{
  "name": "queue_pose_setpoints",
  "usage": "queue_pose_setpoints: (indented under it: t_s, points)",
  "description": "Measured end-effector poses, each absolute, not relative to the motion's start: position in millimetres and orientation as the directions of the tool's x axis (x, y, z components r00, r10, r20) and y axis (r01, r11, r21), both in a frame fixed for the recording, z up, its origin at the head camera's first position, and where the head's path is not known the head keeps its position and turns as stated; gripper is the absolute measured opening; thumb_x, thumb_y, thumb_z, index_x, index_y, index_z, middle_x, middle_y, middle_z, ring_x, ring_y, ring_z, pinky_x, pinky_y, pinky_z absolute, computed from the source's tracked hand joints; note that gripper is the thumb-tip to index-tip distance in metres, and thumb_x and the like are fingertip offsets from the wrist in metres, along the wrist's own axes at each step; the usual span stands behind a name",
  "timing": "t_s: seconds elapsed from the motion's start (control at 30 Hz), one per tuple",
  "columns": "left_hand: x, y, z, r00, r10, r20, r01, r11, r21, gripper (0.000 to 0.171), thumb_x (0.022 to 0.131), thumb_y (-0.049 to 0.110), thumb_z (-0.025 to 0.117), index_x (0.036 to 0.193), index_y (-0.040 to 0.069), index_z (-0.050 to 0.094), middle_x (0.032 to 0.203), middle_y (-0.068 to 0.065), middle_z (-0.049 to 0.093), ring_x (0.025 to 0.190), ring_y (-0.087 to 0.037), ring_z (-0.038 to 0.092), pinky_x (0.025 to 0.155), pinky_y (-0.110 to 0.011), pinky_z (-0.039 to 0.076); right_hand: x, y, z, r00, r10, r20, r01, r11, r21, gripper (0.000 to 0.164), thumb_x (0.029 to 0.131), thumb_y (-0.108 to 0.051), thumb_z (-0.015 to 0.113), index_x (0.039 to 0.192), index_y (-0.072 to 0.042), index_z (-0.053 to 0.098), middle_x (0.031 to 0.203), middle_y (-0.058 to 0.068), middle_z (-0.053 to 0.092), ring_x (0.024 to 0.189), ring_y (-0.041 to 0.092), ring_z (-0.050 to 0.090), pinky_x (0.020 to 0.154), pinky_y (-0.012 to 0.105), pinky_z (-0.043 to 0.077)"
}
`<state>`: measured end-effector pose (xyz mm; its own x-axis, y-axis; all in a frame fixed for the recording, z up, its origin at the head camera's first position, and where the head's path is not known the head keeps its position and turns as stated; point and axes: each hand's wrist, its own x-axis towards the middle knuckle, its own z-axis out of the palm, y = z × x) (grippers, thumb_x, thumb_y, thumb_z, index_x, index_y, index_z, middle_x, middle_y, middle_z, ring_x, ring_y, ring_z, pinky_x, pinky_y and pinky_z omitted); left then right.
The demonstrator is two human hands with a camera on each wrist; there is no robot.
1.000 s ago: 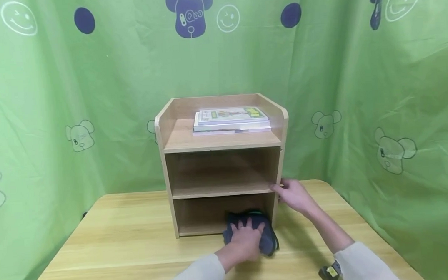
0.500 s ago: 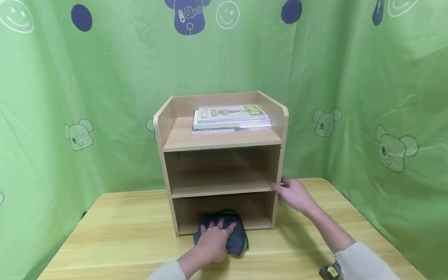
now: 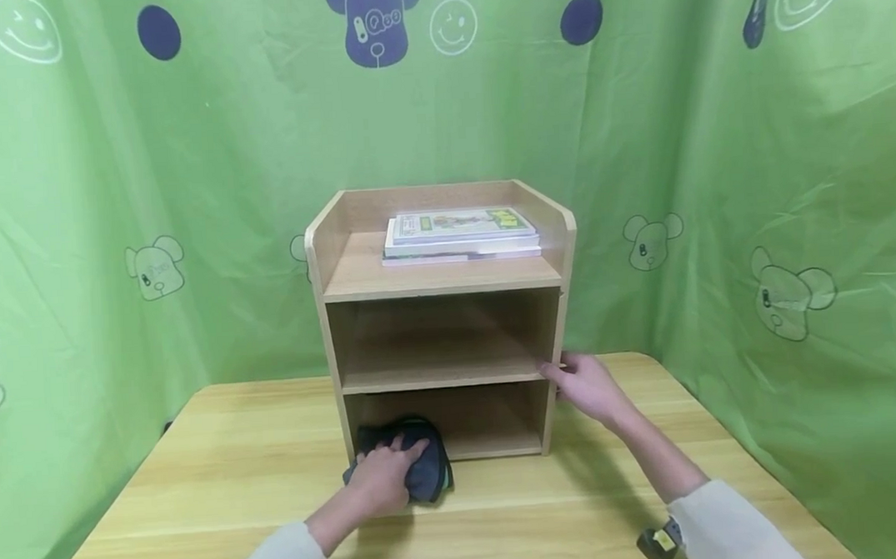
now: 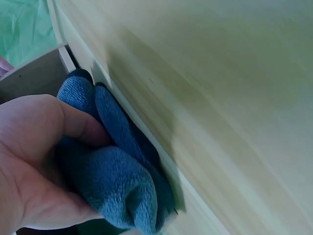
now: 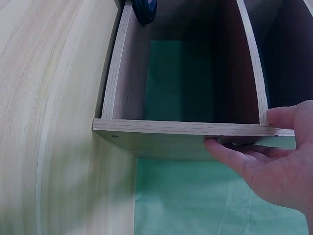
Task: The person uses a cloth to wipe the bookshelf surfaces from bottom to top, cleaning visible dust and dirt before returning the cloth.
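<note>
While right grip [image 3: 588, 388] holds shelf [image 3: 445, 340], left grip [image 3: 384, 476] has moved cloth [image 3: 426, 468] leftward.

Head camera: worn high, facing forward and down at the front of the wooden shelf unit [image 3: 433, 282], green curtain [image 3: 486, 128] behind; widest of the three, takes in both hands.
Left wrist camera: close in on the left hand [image 4: 36, 132] and blue cloth [image 4: 110, 171]; worktop [image 4: 234, 98] runs aslant.
Right wrist camera: near the right hand [image 5: 281, 171], facing the outer side panel [image 5: 171, 144] and into the unit, which lies sideways in view.
Head and left wrist, shared: left hand, cloth, worktop.
Head and right wrist, shared: right hand at the unit's side, worktop, curtain.
</note>
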<state>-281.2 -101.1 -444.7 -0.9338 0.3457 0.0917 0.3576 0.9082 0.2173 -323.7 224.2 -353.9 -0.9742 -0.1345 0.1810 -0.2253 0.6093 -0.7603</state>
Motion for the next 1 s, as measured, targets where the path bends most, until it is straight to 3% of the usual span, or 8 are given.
queue_pose_setpoints:
  t_s: [0.4, 0.63, 0.77, 1.0]
  points:
    - [-281.0, -51.2, -445.3, -0.956, 0.29, 0.039, 0.292, 0.937, 0.192, 0.089, 0.071, 0.005, 0.074, 0.153, 0.024, 0.047, 0.151, -0.031, 0.046, 0.134, -0.056, 0.046, 0.108, -0.072, 0.036, -328.0, 226.3, -358.0, -0.974, -0.114, 0.195, -0.224, 0.597, -0.77, 0.056, 0.102, -0.036, 0.055, 0.138, 0.007, 0.054, 0.133, 0.031, 0.061, 0.104, 0.037, 0.071, 0.093, 0.049, 0.057]
    - [-281.0, 7.2, -445.9, -0.944, 0.325, 0.059, 0.33, 0.923, 0.198, 0.098, 0.064, 0.008, 0.08, 0.154, 0.023, 0.044, 0.151, -0.028, 0.047, 0.134, -0.053, 0.047, 0.109, -0.068, 0.038, -327.0, 226.6, -361.4, -0.973, -0.11, 0.201, -0.227, 0.576, -0.785, 0.055, 0.102, -0.033, 0.057, 0.136, 0.009, 0.055, 0.132, 0.032, 0.061, 0.111, 0.041, 0.068, 0.091, 0.047, 0.059]
    - [-282.2, 40.2, -447.8, -0.942, 0.332, 0.052, 0.336, 0.925, 0.176, 0.102, 0.066, 0.011, 0.082, 0.157, 0.022, 0.038, 0.153, -0.023, 0.047, 0.138, -0.049, 0.046, 0.112, -0.065, 0.037, -326.5, 227.9, -362.4, -0.974, -0.099, 0.204, -0.223, 0.574, -0.788, 0.054, 0.102, -0.034, 0.057, 0.137, 0.008, 0.055, 0.132, 0.031, 0.062, 0.109, 0.04, 0.069, 0.089, 0.047, 0.059]
    - [-286.8, 69.4, -444.3, -0.951, 0.303, 0.053, 0.308, 0.928, 0.212, 0.094, 0.075, 0.02, 0.08, 0.157, 0.008, 0.034, 0.153, -0.02, 0.048, 0.137, -0.046, 0.047, 0.112, -0.063, 0.038, -326.9, 227.4, -359.9, -0.972, -0.099, 0.215, -0.232, 0.58, -0.781, 0.053, 0.102, -0.033, 0.057, 0.137, 0.007, 0.056, 0.131, 0.031, 0.062, 0.106, 0.039, 0.07, 0.088, 0.047, 0.06]
